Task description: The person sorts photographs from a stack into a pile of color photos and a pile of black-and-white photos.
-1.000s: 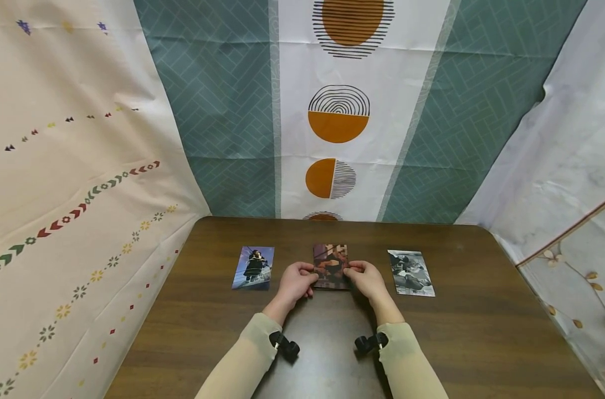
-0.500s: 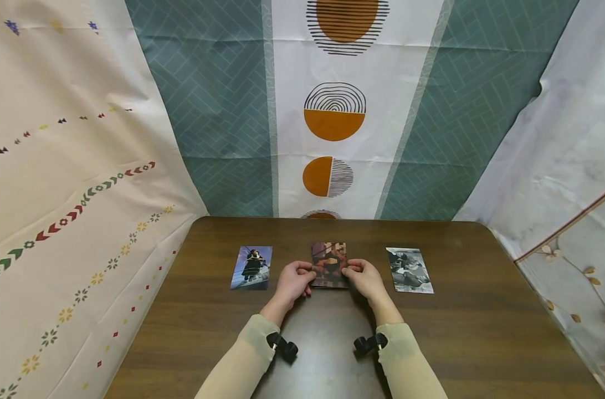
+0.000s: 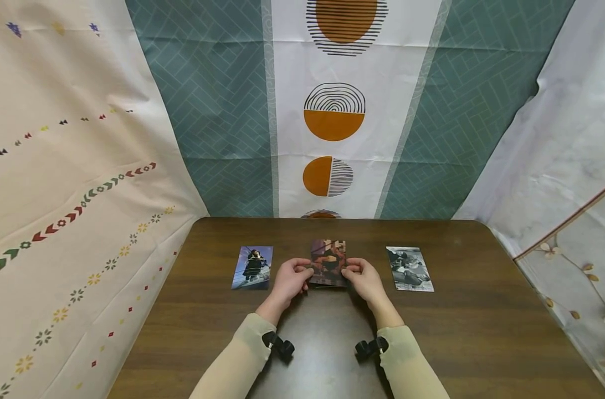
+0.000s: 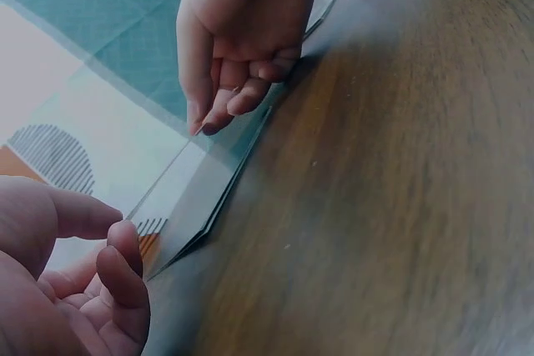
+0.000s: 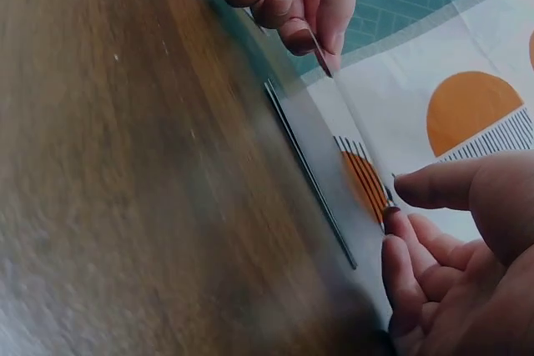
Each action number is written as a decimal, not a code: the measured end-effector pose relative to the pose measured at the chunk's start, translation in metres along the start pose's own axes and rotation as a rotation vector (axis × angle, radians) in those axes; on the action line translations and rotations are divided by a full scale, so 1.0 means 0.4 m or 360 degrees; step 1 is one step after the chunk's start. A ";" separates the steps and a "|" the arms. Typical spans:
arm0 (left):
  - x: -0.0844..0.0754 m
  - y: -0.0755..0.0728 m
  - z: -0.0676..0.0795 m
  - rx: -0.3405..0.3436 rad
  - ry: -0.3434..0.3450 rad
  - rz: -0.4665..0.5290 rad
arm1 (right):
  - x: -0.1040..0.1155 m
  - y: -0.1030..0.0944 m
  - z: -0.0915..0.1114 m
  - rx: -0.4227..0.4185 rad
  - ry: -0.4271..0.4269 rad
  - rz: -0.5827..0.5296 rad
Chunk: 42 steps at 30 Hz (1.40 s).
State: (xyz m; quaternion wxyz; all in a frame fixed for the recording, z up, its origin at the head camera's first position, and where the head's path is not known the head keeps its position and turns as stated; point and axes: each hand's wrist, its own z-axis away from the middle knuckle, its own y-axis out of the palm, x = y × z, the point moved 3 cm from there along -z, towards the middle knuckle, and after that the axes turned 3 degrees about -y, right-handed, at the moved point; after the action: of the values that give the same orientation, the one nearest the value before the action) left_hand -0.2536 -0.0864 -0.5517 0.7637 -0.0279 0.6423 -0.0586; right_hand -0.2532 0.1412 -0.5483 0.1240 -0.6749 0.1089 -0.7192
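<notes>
Both hands hold one dark reddish picture card (image 3: 328,259) near the far middle of the table. My left hand (image 3: 287,281) pinches its left edge between thumb and fingers, and my right hand (image 3: 366,281) pinches the right edge. In the wrist views the card is almost edge-on, raised above a thin stack of cards (image 5: 310,174) on the tabletop. From the head, the held card hides most of that stack, leaving a sliver along the bottom. A blue-toned picture card (image 3: 252,268) lies left of the hands; a black-and-white picture card (image 3: 410,269) lies to the right.
The brown wooden table (image 3: 472,338) has its far edge against a teal and white curtain (image 3: 222,111) with orange circles. Patterned cloth (image 3: 83,233) hangs at the left, and pale flowered cloth (image 3: 577,183) at the right. Black wrist cameras (image 3: 282,348) sit on both sleeves.
The held card has come up a little off the stack, both hands moving with it. The side cards stay put, while the head view has shifted slightly.
</notes>
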 end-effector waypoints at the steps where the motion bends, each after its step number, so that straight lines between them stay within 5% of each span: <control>1: -0.002 -0.005 0.001 0.0001 0.0003 -0.0009 | 0.004 0.003 0.002 0.0000 -0.0006 -0.0010; 25: -0.025 -0.164 0.038 -0.0029 0.0059 -0.0171 | 0.072 0.127 0.008 0.0044 -0.0143 -0.0067; 42: 0.004 -0.304 0.060 -0.0151 0.0043 -0.0182 | 0.118 0.261 0.009 0.0162 -0.0231 -0.0070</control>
State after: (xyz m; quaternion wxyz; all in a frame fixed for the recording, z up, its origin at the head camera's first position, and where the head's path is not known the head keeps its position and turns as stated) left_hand -0.2363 -0.2080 -0.5347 0.7482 -0.1000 0.6519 -0.0721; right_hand -0.2491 0.0272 -0.5371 0.1500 -0.7203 0.0480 -0.6756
